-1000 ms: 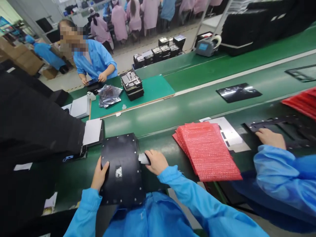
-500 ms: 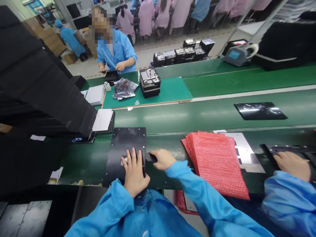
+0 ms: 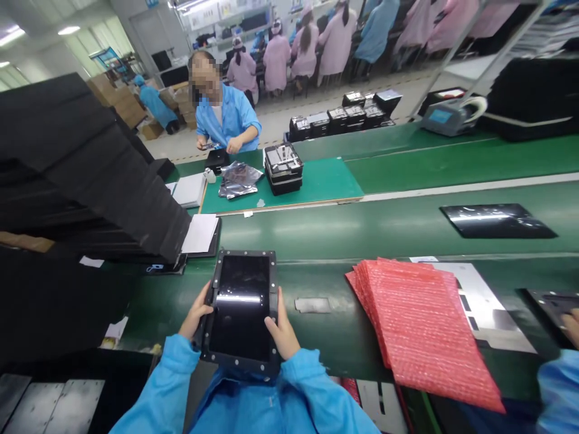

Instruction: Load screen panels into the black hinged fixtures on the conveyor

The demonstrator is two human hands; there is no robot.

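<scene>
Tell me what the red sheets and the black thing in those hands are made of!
The red sheets look like shiny plastic bubble wrap: see the bumpy rows. The black panel seems glossy, glass or smooth plastic, because it mirrors a light. Its frame looks duller, maybe metal or hard plastic, with small silvery dots.

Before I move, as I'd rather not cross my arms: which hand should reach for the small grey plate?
Right, I'd judge. Your right hand holds the framed panel on the side nearest the small grey plate; your left hand holds the opposite side and would have to cross over.
</scene>
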